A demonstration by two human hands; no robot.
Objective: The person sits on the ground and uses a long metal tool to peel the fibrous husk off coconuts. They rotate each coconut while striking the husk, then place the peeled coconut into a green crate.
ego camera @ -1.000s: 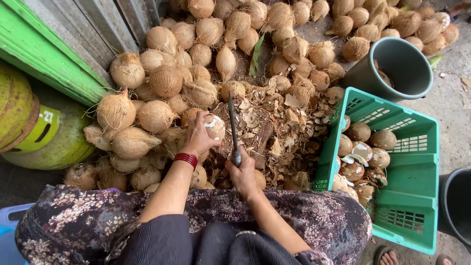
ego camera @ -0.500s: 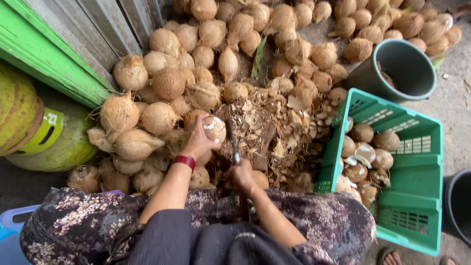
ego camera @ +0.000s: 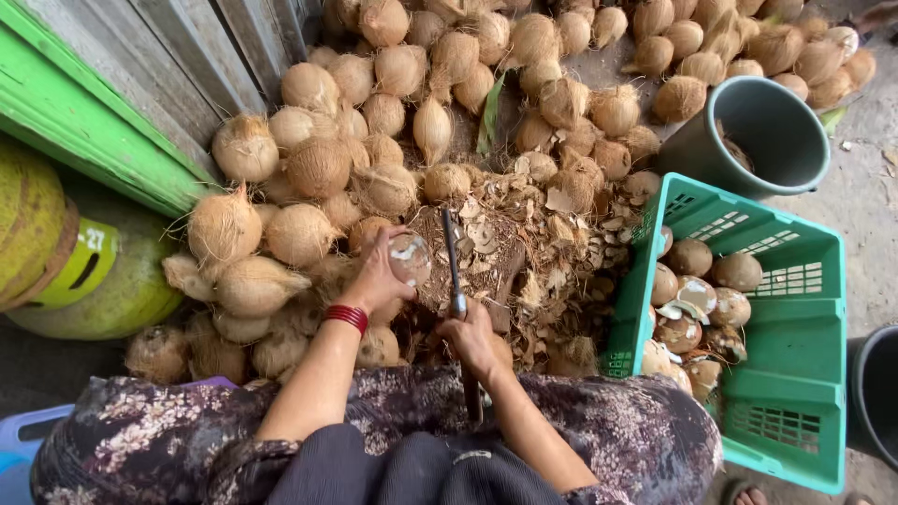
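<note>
The left hand cups a partly peeled coconut, fingers wrapped round its near side, pressing it down over a heap of shell chips and husk scraps on the ground. The right hand is closed in a fist round the handle of a long knife, whose blade points away from the person and lies right beside the coconut (whether the edge touches it, I cannot tell). It looks like the shelling step: brown shell is being chipped off to bare the pale flesh, and white patches already show on this one. The next stroke, as I judge it, calls for a short, controlled cut against the shell, with the left fingers kept clear of the blade and the coconut turned to bring up a fresh brown patch. To the right stands a green plastic crate, holding a cluster of shelled coconuts in its near-left corner, the rest of its floor bare. Beyond it a grey bucket has something brown in it, too dim to name. A big pile of husked coconuts lies against the wooden wall.
</note>
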